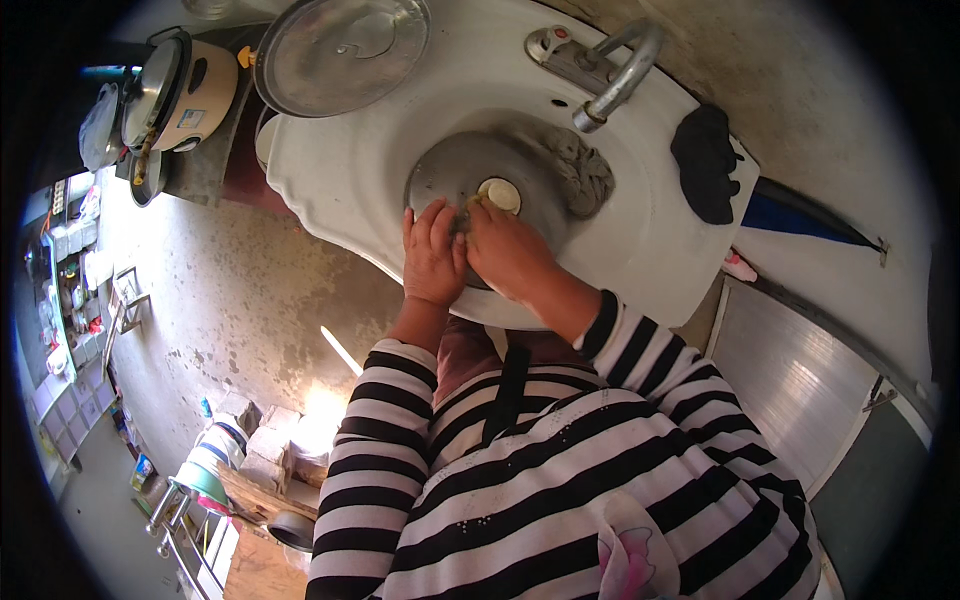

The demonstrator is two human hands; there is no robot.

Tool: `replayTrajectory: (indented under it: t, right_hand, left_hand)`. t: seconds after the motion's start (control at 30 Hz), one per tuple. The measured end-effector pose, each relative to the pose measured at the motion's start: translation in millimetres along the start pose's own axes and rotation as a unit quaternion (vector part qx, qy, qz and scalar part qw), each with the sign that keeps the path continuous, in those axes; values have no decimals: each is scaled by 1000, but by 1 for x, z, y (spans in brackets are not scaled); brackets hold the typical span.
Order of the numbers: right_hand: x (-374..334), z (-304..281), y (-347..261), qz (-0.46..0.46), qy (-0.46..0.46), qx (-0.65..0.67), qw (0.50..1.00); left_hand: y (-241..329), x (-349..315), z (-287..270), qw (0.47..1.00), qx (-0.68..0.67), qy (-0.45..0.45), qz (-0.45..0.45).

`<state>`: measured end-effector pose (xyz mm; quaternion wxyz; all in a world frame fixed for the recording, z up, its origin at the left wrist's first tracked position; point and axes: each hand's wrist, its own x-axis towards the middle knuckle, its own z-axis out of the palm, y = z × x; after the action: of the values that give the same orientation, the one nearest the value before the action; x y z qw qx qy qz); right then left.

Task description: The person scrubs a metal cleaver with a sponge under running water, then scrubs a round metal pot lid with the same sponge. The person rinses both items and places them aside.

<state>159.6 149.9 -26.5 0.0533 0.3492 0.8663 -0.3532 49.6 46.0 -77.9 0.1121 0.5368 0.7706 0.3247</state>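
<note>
A white washbasin point(640, 240) lies in front of me. In its bowl is a grey round piece point(440, 165) with a pale round knob point(499, 196) at its middle; it looks like a pot lid. My left hand point(434, 252) bends its fingers over the near left part of it. Close beside, my right hand point(505, 250) pinches with the fingertips just short of the knob. Something small and dark shows between the two hands, too little to name. Against the bowl's right wall rests a crumpled wet grey cloth point(585, 172).
A chrome faucet point(625, 80) stands behind the bowl. On the rim lie a large metal lid point(340, 50) at the left and a black cloth point(705, 165) at the right. Further left is a rice cooker point(190, 95). A white cabinet panel point(790, 370) stands at the right.
</note>
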Motion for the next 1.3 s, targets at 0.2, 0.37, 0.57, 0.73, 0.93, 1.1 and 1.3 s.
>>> replayTrajectory:
  t: [0.2,0.37,0.57,0.73,0.93,1.1,1.3]
  right_hand:
    - [-14,-15,5,17,-54,71,996]
    - [-20,-15,2,47,-104,59,992]
    - [22,-20,-11,21,-48,42,998]
    - [-8,-20,-13,94,-186,49,977]
    - [6,-6,-13,23,9,38,999]
    - [-5,-7,-10,74,-105,52,990]
    - [5,-10,-3,17,-77,44,996]
  left_hand:
    - [3,1,-2,1000,0,-3,12]
    - [2,0,1,1000,-4,-3,5]
    - [0,0,0,1000,-8,-5,7]
    - [1,1,0,1000,-5,-2,-1]
    - [-1,1,3,1000,-3,11,7]
    - [-1,0,2,1000,-7,0,3]
    - [-1,0,1,1000,-16,5,3]
